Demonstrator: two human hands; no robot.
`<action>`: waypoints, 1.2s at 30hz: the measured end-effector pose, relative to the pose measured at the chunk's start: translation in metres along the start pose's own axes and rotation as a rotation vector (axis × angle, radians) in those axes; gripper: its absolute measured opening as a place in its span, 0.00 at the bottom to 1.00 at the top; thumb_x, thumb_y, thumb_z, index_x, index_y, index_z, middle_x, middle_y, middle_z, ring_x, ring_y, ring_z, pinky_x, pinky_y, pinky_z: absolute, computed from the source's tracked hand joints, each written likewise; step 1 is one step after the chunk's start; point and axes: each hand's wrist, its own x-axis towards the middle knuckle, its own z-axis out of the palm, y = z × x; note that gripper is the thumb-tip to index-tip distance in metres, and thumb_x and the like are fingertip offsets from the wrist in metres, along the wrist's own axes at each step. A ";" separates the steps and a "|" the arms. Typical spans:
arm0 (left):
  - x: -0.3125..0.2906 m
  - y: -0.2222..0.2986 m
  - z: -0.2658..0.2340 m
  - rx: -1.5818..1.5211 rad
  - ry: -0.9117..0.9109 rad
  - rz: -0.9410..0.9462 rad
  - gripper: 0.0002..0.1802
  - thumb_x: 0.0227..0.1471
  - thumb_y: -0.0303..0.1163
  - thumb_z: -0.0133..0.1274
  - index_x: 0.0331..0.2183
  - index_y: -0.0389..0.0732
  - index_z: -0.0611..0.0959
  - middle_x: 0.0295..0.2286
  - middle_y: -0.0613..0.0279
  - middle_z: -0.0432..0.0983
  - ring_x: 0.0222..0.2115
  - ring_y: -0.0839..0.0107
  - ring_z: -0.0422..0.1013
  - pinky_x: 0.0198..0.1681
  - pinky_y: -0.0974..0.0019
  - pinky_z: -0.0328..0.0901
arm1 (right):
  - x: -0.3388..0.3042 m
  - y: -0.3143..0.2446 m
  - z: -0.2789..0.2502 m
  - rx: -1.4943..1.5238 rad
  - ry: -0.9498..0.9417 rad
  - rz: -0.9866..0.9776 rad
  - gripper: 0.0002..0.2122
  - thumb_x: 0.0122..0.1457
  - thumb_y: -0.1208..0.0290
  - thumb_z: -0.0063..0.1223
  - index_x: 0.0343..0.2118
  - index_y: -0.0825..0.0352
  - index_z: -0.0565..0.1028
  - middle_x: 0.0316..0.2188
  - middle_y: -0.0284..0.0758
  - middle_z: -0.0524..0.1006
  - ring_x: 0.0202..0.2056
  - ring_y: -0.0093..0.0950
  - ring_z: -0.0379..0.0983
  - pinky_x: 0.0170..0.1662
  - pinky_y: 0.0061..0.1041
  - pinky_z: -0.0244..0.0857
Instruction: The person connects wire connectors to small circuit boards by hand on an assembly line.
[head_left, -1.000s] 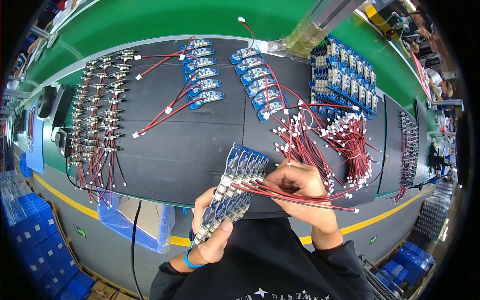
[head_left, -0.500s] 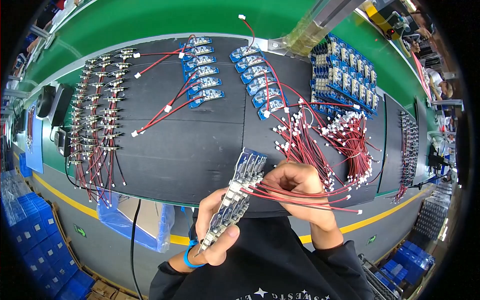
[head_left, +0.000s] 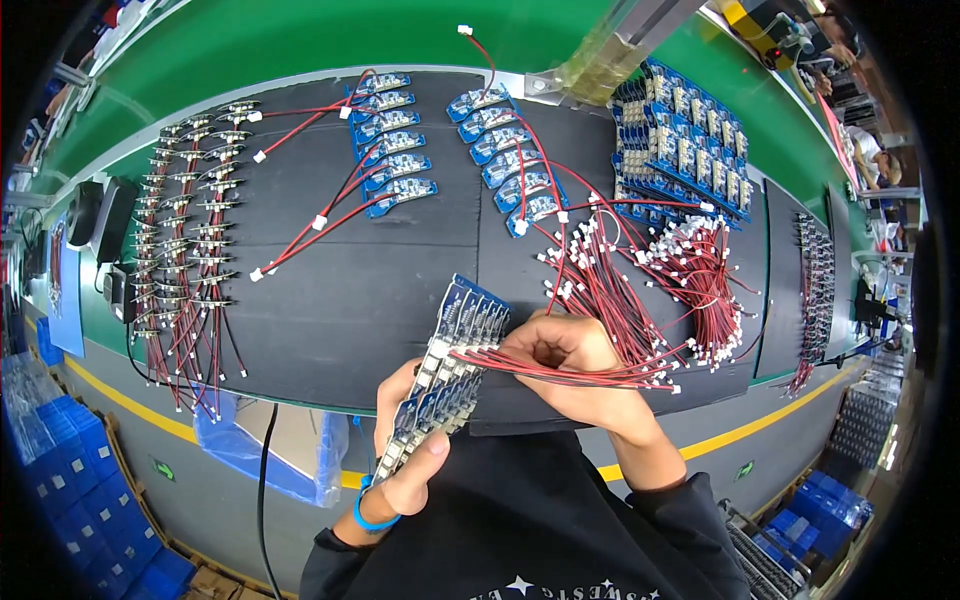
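Circuit boards (head_left: 440, 375), blue and stacked face to face, were in my left fingers (head_left: 394, 400), raised at the near edge of the black-topped table (head_left: 330, 300). Their long axis ran aslant: the lower end sat by my left palm, and the upper end pointed away from me and somewhat to the right. My left fingers were closed around the stack, thumb on the near side and the others behind, parted only by its thickness.

Red-and-black leads (head_left: 490, 360) ran from the boards rightward past my right fingers (head_left: 580, 340), ending in white plugs beyond that hand. My right fingers were curled in, tips close beside the boards; I could not tell whether they pinched a lead.

Below the table, to the left of my left fingers, lay a blue box (head_left: 218, 430) with plastic film about it and a flat tan surface inside. Blue bins (head_left: 80, 480) were stacked farther off on that side, and blue crates (head_left: 820, 525) sat well to the right of my right fingers, low down; what those held I could not make out.

Loose leads (head_left: 615, 290) lay in bundles just past my right fingers, with a board pile (head_left: 690, 150) beyond them. Two board rows (head_left: 400, 140) lay farther out, ahead of both hands.
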 end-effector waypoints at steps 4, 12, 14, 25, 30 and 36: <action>0.002 -0.001 -0.004 0.035 -0.043 0.049 0.35 0.48 0.38 0.50 0.51 0.32 0.56 0.46 0.51 0.61 0.46 0.67 0.61 0.50 0.63 0.55 | -0.001 0.001 -0.001 -0.017 -0.008 0.004 0.04 0.49 0.79 0.57 0.24 0.72 0.73 0.18 0.23 0.68 0.19 0.08 0.59 0.20 0.10 0.53; 0.003 0.001 -0.008 0.093 -0.119 0.046 0.36 0.47 0.37 0.51 0.52 0.32 0.53 0.46 0.50 0.61 0.45 0.68 0.60 0.50 0.62 0.54 | 0.000 0.005 0.002 0.046 0.010 0.022 0.06 0.50 0.76 0.58 0.23 0.72 0.73 0.18 0.24 0.68 0.20 0.08 0.60 0.20 0.11 0.54; 0.005 0.002 -0.006 0.117 -0.089 0.046 0.38 0.46 0.39 0.52 0.51 0.31 0.54 0.44 0.50 0.62 0.43 0.69 0.61 0.48 0.64 0.55 | 0.004 0.003 0.002 0.060 -0.008 -0.037 0.07 0.50 0.75 0.59 0.23 0.72 0.73 0.18 0.24 0.68 0.20 0.09 0.60 0.20 0.11 0.54; -0.001 0.004 -0.009 -0.010 0.088 -0.150 0.38 0.47 0.39 0.52 0.53 0.34 0.52 0.47 0.49 0.61 0.48 0.62 0.61 0.51 0.58 0.57 | 0.008 -0.010 -0.006 -0.210 -0.014 -0.162 0.05 0.46 0.78 0.59 0.25 0.71 0.74 0.19 0.34 0.73 0.19 0.22 0.68 0.25 0.21 0.62; -0.006 -0.001 -0.019 -0.293 0.140 0.097 0.34 0.45 0.25 0.44 0.56 0.36 0.55 0.52 0.48 0.59 0.52 0.53 0.59 0.55 0.51 0.53 | -0.019 0.002 -0.043 -0.122 0.028 -0.269 0.05 0.47 0.78 0.57 0.27 0.73 0.75 0.22 0.40 0.75 0.24 0.29 0.73 0.27 0.24 0.65; -0.005 0.009 -0.014 -0.311 0.288 0.255 0.38 0.41 0.31 0.43 0.57 0.40 0.54 0.47 0.49 0.64 0.45 0.57 0.67 0.49 0.51 0.63 | -0.005 0.010 -0.053 -0.472 0.471 -0.067 0.06 0.47 0.77 0.57 0.28 0.72 0.75 0.21 0.37 0.73 0.19 0.23 0.68 0.23 0.21 0.61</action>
